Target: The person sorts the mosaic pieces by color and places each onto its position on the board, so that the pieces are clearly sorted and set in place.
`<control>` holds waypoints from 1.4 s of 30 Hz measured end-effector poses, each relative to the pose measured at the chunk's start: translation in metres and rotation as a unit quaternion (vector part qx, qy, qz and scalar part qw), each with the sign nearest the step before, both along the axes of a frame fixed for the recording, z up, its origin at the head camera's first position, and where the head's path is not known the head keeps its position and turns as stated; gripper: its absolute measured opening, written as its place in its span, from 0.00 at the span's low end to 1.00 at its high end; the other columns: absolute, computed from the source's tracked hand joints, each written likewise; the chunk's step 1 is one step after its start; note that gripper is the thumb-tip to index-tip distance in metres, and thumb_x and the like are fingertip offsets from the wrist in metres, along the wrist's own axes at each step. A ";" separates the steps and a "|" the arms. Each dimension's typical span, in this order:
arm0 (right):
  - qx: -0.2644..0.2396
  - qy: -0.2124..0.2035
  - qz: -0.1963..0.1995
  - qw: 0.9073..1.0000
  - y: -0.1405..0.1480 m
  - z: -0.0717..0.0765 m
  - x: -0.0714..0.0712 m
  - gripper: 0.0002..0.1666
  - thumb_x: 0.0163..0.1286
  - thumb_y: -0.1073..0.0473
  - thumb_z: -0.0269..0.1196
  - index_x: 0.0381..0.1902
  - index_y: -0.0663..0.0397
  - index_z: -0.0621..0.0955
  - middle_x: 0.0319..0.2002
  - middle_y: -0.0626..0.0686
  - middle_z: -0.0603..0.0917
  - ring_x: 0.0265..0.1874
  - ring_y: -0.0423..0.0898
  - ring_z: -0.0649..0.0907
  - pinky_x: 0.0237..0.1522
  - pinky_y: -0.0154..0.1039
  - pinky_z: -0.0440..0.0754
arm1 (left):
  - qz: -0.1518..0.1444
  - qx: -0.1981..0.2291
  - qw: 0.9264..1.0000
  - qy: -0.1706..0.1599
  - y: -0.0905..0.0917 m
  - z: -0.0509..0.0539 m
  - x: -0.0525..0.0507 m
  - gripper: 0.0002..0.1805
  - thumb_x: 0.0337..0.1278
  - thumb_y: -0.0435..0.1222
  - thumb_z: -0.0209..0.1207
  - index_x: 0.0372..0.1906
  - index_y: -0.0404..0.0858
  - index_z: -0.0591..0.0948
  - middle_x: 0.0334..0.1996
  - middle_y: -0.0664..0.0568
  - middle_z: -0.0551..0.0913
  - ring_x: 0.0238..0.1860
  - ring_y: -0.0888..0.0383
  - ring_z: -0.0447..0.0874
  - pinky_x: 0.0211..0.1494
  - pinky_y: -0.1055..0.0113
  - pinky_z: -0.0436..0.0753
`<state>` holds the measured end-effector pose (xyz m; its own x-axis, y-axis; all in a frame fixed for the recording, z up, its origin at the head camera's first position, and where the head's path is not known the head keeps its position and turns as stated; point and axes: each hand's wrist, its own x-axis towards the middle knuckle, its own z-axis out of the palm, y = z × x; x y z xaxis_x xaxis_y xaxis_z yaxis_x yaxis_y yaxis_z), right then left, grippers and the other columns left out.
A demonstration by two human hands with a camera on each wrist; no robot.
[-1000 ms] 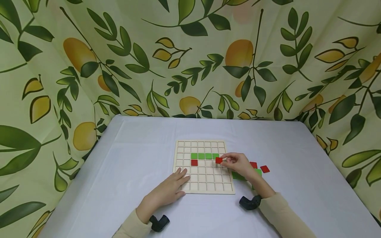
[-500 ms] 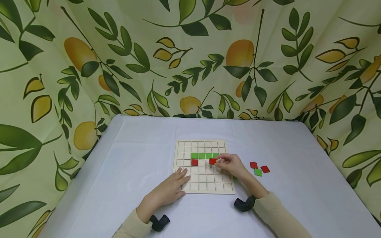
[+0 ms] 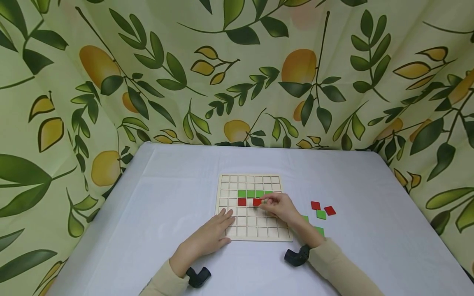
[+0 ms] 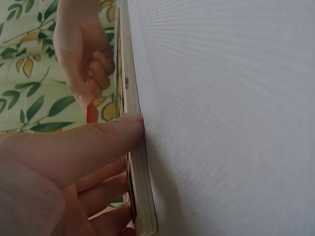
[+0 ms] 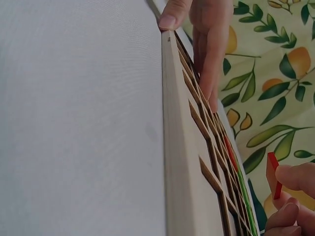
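A wooden grid board (image 3: pixel 246 233) lies on the white table, with a row of green tiles (image 3: pixel 250 193) and, below its left end, a red tile (image 3: pixel 242 202). Between thumb and fingers my right hand (image 3: pixel 282 209) pinches another red tile (image 3: pixel 256 202); the right wrist view has this pinched tile (image 5: pixel 272 176) above the board's surface. My left hand (image 3: pixel 210 234) rests on the board's lower left, fingers spread and nearly straight. In the left wrist view its thumb lies against the board's edge (image 4: pixel 140 182).
Right of the board lie two red tiles (image 3: pixel 330 210) and a green one (image 3: pixel 321 214). More green tiles (image 3: pixel 319 231) are partly hidden by my right forearm. Each wrist wears a black device (image 3: pixel 198 277). A leaf-patterned curtain (image 3: pixel 237 74) hangs behind the table.
My right hand has moved left over the board with the pinched red tile, towards the red tile on the board. My left hand has stayed in place.
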<state>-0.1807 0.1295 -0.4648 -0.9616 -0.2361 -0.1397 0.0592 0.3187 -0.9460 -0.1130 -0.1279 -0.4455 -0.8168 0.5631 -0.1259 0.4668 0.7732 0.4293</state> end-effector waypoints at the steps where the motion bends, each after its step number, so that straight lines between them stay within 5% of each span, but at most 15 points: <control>1: 0.003 0.003 -0.002 1.000 -0.001 0.000 0.000 0.19 0.59 0.64 0.68 0.46 0.70 0.81 0.17 0.42 0.71 0.13 0.35 0.66 0.17 0.25 0.64 | 0.000 0.000 1.000 0.000 0.000 0.000 0.000 0.32 0.60 0.39 0.60 0.68 0.33 0.68 0.74 0.42 0.63 0.76 0.41 0.56 0.76 0.47 0.63; 21: 0.075 0.083 0.013 0.994 -0.018 -0.005 -0.006 0.14 0.58 0.67 0.68 0.42 0.68 0.83 0.16 0.47 0.73 0.13 0.36 0.68 0.16 0.26 0.65 | -0.013 -0.007 1.000 0.021 -0.001 0.001 -0.001 0.32 0.60 0.41 0.61 0.67 0.36 0.70 0.73 0.42 0.64 0.75 0.41 0.59 0.74 0.47 0.66; 42: 0.139 0.124 0.009 0.982 -0.024 -0.004 -0.006 0.13 0.58 0.66 0.69 0.41 0.64 0.84 0.15 0.50 0.76 0.11 0.35 0.67 0.15 0.26 0.63 | -0.021 -0.011 0.999 0.029 -0.002 0.001 -0.001 0.32 0.59 0.41 0.61 0.68 0.37 0.70 0.73 0.42 0.64 0.75 0.40 0.58 0.74 0.47 0.66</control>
<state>-0.1865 0.1060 -0.4693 -0.9701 -0.2401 0.0365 -0.1704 0.5659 -0.8067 -0.1139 -0.1296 -0.4446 -0.7989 0.5944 -0.0918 0.5227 0.7617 0.3827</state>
